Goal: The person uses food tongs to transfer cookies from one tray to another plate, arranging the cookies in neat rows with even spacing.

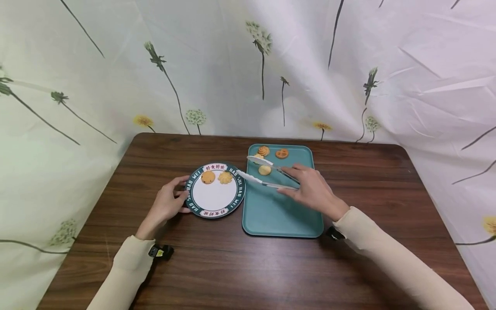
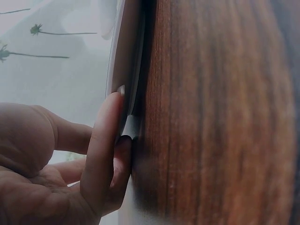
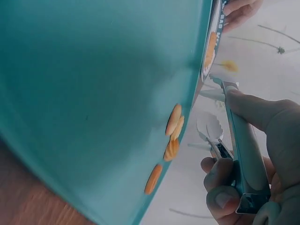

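Note:
My left hand (image 1: 169, 199) grips the left edge of a round plate (image 1: 215, 213) with a green lettered rim, thumb at the rim and fingers around its side. On the plate lie a round cookie with dark specks (image 1: 208, 177) and a flower-shaped cookie (image 1: 225, 178). In my right hand (image 1: 313, 189) is a pair of metal tongs (image 3: 244, 150) with white tips, their arms spread and nothing between them. Over the tray's left edge, the tips point toward the plate. Below them on the green tray (image 1: 283, 217) sit a pale round cookie (image 1: 265, 170) and another, partly hidden.
Farther back on the tray are a swirled cookie (image 1: 263, 150) and a pretzel-shaped cookie (image 1: 282, 153). Plate and tray stand side by side on a dark wooden table (image 1: 217, 267). Behind the table hangs a pale curtain (image 1: 228, 64) with a flower print.

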`<state>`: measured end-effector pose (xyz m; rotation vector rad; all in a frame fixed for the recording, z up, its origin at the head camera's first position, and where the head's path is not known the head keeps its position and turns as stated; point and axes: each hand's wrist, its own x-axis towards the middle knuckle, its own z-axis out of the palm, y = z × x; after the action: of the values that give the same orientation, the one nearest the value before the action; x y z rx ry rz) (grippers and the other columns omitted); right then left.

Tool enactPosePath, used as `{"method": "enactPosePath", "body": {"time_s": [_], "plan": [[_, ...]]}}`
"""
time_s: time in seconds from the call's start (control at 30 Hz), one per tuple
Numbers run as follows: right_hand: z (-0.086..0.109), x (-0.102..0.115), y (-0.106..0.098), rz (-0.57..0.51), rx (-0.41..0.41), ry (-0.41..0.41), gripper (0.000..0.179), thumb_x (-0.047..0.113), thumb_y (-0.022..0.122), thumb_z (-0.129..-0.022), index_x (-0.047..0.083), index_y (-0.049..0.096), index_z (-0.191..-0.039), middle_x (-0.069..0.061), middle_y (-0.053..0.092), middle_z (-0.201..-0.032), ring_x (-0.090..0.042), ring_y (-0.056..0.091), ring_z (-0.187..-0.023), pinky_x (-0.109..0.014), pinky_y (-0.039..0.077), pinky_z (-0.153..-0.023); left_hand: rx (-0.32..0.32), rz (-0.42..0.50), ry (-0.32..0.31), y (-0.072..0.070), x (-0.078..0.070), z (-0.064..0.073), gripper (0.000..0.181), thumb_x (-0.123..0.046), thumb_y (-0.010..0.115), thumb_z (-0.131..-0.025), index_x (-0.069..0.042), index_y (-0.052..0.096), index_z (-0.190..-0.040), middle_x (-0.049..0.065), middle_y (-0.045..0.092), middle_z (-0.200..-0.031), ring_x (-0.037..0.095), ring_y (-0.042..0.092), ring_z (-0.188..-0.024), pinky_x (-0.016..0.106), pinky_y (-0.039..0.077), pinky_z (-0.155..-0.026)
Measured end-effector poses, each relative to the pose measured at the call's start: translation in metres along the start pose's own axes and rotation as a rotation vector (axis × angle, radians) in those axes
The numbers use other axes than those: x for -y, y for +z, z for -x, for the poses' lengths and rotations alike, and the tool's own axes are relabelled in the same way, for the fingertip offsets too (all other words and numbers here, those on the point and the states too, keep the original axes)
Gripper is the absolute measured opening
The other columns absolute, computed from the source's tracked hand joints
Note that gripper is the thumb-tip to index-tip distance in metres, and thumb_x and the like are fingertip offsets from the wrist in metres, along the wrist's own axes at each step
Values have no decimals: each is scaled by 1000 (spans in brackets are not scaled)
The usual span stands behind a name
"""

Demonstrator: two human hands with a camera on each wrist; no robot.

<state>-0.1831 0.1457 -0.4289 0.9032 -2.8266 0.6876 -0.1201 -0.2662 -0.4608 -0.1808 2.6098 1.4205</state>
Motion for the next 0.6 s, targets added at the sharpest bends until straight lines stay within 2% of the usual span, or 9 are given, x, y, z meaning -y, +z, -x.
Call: {"method": "enactPosePath", "body": {"time_s": [0.2,0.43,0.53,0.6], "plan": [[3,-12,-8,18,-20,42,61,47,81,-89,13,68,-138,-10,71,-104,-17,61,-72,-28,54,-57,1,-6,0,0,0,0,52,-4,46,-109,-5,36,-160,29,37,-155,48,59,-125,29,70,-67],[5,-24,-16,2,-53,75,62,47,82,-89,11,68,-138,-11,72,-112,-26,71,-85,-42,64,-68,-5,-4,4,1,0,-1,52,-3,46,-108,-4,36,-159,29,39,-153,47,60,-124,29,70,-66],[4,-30,-18,0,-71,73,62,46,82,-89,10,68,-138,-13,72,-113,-26,70,-85,-43,63,-69,-9,-2,0,1,0,-2,52,-3,46,-108,-3,36,-159,30,40,-152,47,60,-123,29,70,-65],[3,-33,-20,1,-75,77,62,46,82,-89,10,69,-137,-13,72,-108,-24,65,-79,-40,59,-64,-10,0,-7,1,0,-2,52,-3,46,-108,-3,36,-159,29,40,-152,47,59,-124,29,70,-66]]}}
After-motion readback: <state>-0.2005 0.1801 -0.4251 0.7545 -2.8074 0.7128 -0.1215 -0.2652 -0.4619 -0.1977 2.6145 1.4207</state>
